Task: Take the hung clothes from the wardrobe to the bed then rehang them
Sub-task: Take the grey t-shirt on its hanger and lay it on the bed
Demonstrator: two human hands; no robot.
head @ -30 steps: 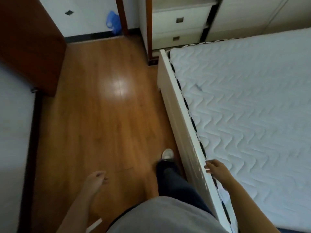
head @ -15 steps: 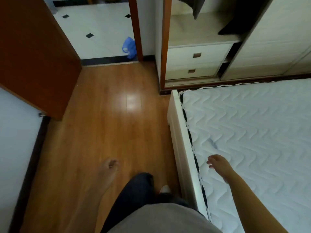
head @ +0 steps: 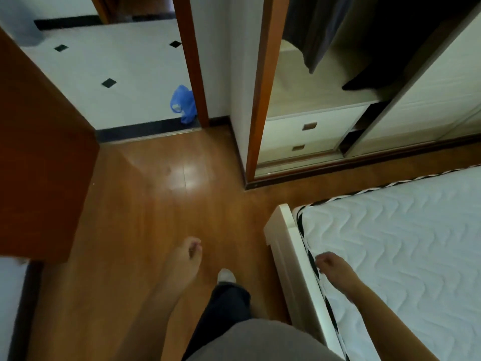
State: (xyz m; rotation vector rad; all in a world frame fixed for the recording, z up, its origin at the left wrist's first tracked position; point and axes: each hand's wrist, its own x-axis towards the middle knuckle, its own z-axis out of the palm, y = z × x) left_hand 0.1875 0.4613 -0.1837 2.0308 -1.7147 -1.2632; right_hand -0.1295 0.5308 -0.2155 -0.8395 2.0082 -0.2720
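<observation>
The task looked barely begun: the clothes [head: 313,32] hung in the open wardrobe [head: 299,138] at one o'clock, long axis vertical, hems pointing down toward the shelf, none visible on the bed [head: 395,238] at three o'clock. My left hand [head: 191,252] and right hand [head: 331,265] were loosely curled, holding nothing.

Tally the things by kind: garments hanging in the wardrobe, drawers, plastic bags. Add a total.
Hanging cloth garments: 2, grey garment and black garment, whose dark mass may hide more
White wooden drawers: 2, upper drawer and lower drawer
Crumpled blue plastic bag: 1
Total: 5
</observation>
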